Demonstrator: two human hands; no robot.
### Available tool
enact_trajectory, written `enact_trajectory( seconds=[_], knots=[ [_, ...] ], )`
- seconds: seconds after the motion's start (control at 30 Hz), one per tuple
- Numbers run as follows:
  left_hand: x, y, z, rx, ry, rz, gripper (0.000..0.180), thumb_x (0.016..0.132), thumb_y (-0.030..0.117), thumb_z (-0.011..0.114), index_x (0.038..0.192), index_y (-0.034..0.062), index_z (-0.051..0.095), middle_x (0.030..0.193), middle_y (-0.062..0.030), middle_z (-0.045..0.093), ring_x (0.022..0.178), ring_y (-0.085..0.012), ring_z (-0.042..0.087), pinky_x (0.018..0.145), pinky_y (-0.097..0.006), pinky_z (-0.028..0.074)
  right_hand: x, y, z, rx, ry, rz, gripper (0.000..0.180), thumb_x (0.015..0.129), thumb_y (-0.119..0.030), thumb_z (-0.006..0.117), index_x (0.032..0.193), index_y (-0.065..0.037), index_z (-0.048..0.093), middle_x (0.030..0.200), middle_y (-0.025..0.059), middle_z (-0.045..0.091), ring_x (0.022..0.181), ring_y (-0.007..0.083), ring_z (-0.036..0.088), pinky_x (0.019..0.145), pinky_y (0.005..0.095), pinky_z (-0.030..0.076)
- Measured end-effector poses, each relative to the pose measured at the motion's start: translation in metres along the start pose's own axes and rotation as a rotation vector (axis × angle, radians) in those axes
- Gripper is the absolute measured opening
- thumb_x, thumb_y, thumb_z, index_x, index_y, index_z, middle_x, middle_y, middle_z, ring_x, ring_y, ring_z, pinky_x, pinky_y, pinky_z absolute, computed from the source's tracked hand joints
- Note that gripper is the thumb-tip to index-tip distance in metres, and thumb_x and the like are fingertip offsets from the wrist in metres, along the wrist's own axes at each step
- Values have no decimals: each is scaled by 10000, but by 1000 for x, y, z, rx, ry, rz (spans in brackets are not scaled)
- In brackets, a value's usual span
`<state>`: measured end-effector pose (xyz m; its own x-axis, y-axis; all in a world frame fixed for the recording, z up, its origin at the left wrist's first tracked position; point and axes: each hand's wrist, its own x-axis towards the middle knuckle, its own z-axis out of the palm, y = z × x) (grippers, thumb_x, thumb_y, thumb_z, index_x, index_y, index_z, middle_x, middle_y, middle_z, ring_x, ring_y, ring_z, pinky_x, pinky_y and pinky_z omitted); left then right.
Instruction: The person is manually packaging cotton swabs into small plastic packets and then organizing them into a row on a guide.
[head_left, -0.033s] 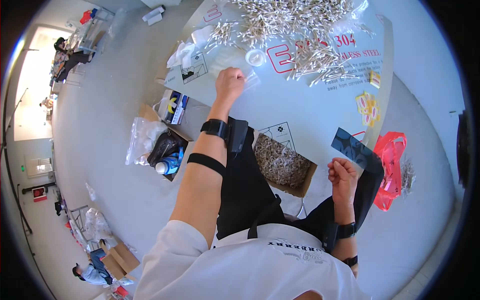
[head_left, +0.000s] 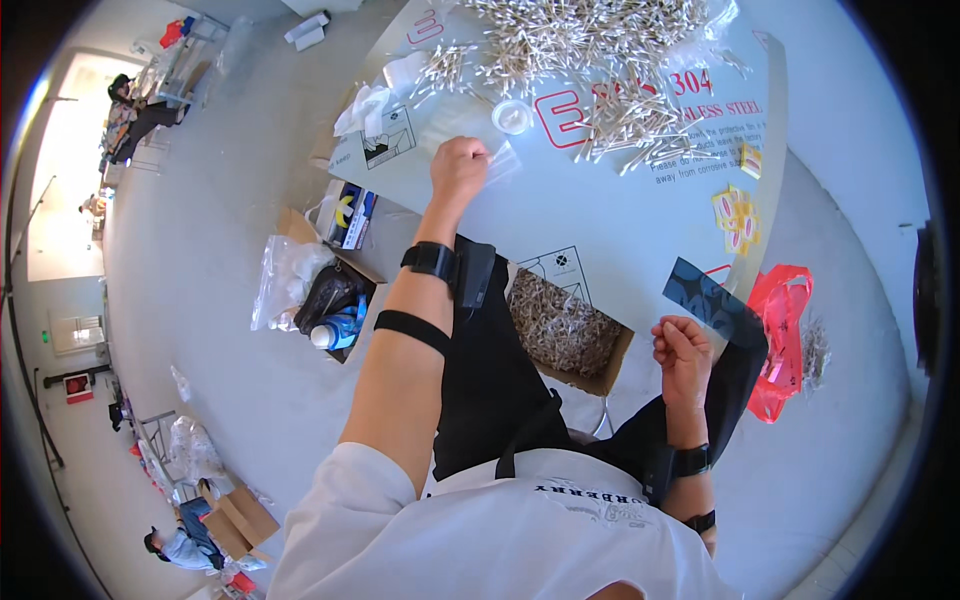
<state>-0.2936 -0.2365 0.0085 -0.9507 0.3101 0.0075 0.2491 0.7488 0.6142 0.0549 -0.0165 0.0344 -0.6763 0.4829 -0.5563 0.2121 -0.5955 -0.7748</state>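
Observation:
My left hand (head_left: 460, 172) is closed over the table's near left part, and a small clear plastic bag (head_left: 503, 163) sticks out from its fingers. Just beyond it stands a small round clear container (head_left: 513, 117). Cotton swabs (head_left: 575, 45) are heaped at the far side, with a smaller pile (head_left: 640, 125) closer in. At the near right edge, my right hand (head_left: 684, 362) has its thumb and fingers pinched together; whatever they hold, if anything, is too small to name. A dark patterned card (head_left: 705, 295) lies just beyond that hand.
Below the table edge, an open carton (head_left: 610, 375) holds many swabs. Yellow-and-white packets (head_left: 738, 218) lie at the right, above a red plastic bag (head_left: 780, 345). On the left, a box (head_left: 345, 350) contains a blue bottle (head_left: 340, 328) and a black pouch. Other people sit far left.

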Motion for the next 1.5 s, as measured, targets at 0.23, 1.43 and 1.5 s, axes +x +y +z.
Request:
enact_trajectory(
  seconds=[0.23,1.43,1.5],
  knots=[
    [-63,57,-27,-298,109,601,110,754,-21,624,809,59,573,810,-104,562,820,-322,555,722,-407,460,7,-29,71,-18,-199,137,137,945,-146,606,934,-27,672,830,63,689,626,65,562,545,183,418],
    [-22,100,-7,21,116,375,77,783,91,583,816,23,572,737,-185,641,735,-386,650,622,-510,496,18,7,27,395,-255,67,261,845,62,638,1095,-4,601,943,88,676,796,161,650,674,243,531],
    [-63,101,11,-280,-17,428,53,781,67,575,800,30,543,763,-204,623,759,-397,622,643,-496,475,17,14,28,491,-105,-33,252,872,35,627,1117,-13,587,985,96,666,826,159,649,683,255,536]
  ],
)
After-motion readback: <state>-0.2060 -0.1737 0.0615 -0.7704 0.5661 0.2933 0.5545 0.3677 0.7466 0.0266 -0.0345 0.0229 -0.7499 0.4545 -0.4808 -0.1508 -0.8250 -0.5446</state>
